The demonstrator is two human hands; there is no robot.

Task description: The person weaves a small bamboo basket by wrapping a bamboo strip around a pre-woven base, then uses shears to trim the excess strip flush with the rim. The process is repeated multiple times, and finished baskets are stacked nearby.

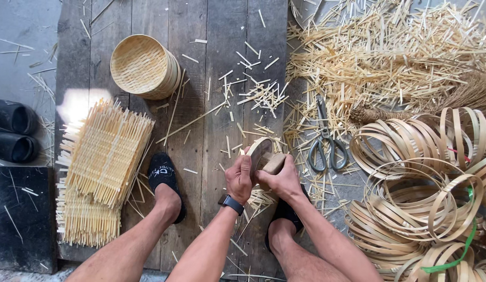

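Fingers of the left hand (239,177) and right hand (281,180) clamp a bamboo hoop (257,151) and wooden block (274,164), apparently mid-shaping; steady, even pressure seems needed next.

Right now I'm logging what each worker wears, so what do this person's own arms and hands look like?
Both forearms are bare, with no sleeves in view. The left hand has no glove; a dark watch with a black band sits on its wrist. The right hand is bare too, with no glove, ring or band that I can see. No markings show on either arm.
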